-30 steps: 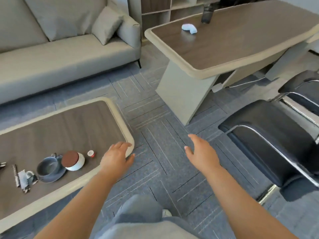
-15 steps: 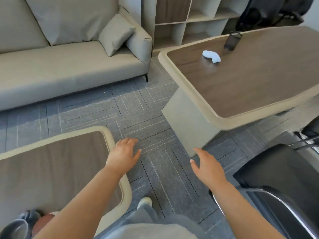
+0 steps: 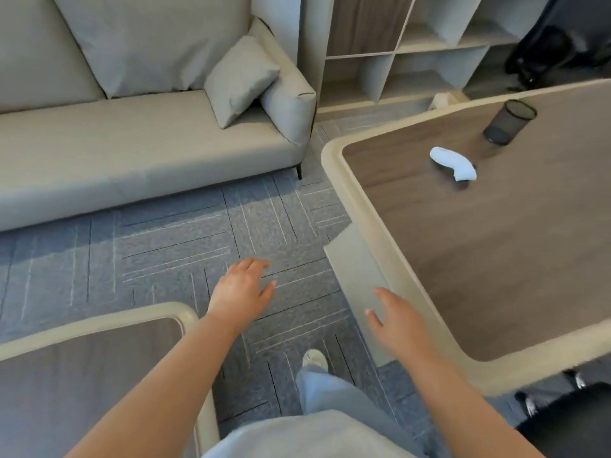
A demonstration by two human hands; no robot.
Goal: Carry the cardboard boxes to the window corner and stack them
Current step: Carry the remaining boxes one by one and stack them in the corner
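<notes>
At the far left a pale grey sofa [image 3: 132, 153] stands against the wall, with a loose cushion [image 3: 239, 79] propped in the corner by its right armrest. Below it, in the near left corner of the view, is a low table [image 3: 99, 325] with a dark wood top and a rounded cream rim. Grey-blue carpet tiles [image 3: 172, 246] with thin line patterns cover the floor between the sofa and the low table. The left hand [image 3: 243, 292] reaches forward over the carpet just past the low table's corner, palm down, fingers loosely spread, holding nothing. Below it, a pale shoe [image 3: 314, 358] pokes out from a light blue trouser leg [image 3: 327, 391]. The right hand [image 3: 396, 322] is also stretched forward with relaxed, parted fingers and nothing in its grasp. It shows in front of the cream edge of the big desk [image 3: 496, 242], and whether it touches that edge cannot be told. Behind the sofa's armrest stands an open shelf unit [image 3: 413, 61]. On the desk's wood top lie a small white curved object [image 3: 453, 162] and, just beyond it, a dark mesh cup [image 3: 509, 126], upright. A black chair [image 3: 568, 421] fills the near right corner. The cardboard boxes are outside this view.
</notes>
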